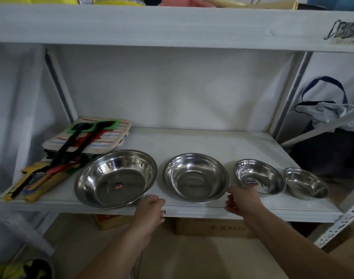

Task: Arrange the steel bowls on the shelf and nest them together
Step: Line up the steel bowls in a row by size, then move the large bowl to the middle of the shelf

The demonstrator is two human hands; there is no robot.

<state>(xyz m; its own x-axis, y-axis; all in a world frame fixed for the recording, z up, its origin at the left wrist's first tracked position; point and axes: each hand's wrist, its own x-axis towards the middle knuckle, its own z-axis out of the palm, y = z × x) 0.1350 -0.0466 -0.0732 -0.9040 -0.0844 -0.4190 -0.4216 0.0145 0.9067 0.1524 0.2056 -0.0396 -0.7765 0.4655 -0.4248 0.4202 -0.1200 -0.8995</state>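
Observation:
Several steel bowls stand side by side on the white shelf (212,141), shrinking in size from left to right. The largest bowl (115,178) is on the left. Beside it sits the second bowl (196,177), then the third bowl (259,176), then the smallest bowl (306,183). My left hand (151,210) hovers at the shelf's front edge, just right of the largest bowl's rim, fingers curled and holding nothing. My right hand (242,200) is by the second bowl's right rim, fingers loosely apart. I cannot tell whether it touches the rim.
Striped cloth pads (103,137) and long coloured tools (57,168) lie at the shelf's left end. An upper shelf board (172,27) hangs overhead. Cardboard boxes (212,226) sit under the shelf. A dark bag with a blue handle (329,109) stands to the right.

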